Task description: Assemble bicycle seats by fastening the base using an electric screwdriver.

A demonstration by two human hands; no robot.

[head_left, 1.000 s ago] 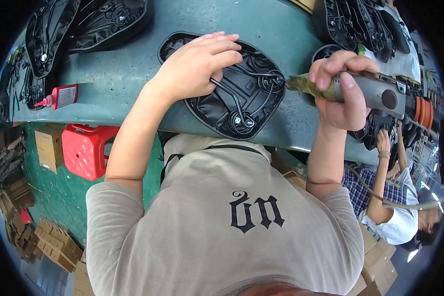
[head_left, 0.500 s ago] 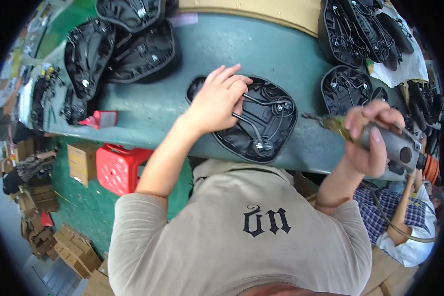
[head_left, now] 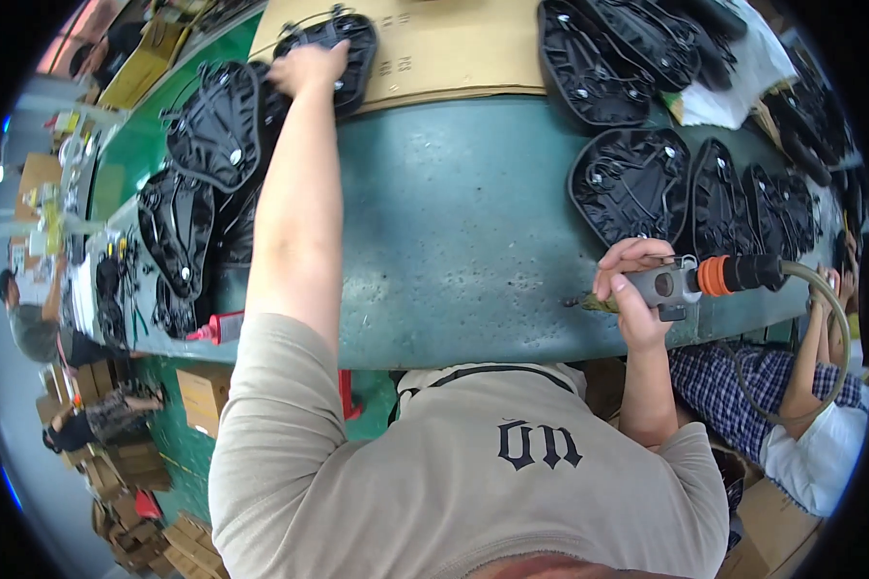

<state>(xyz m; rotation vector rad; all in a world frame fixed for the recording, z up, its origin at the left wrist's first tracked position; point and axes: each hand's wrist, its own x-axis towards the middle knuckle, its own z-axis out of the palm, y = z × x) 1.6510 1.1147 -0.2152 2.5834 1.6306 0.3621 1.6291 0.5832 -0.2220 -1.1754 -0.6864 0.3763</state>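
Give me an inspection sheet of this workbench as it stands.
Surface: teal bench, bare in the middle; cardboard sheet at the far edge.
Job's things: black saddle base under the left hand; grey air tool in the right hand.
Clutter: saddle bases stacked left and lined up right; small red tool at the near edge.
Grippers: left hand touching the base, right hand closed on the tool.
Cables: hose looping from the tool.
Surroundings: cardboard boxes on a green floor; another person seated right.

- left hand (head_left: pixel 304 68) lying palm-down, arm stretching far out over the workbench (head_left: pixel 454 222)
- right hand (head_left: pixel 632 289) gripping closed, hovering at the workbench's near edge
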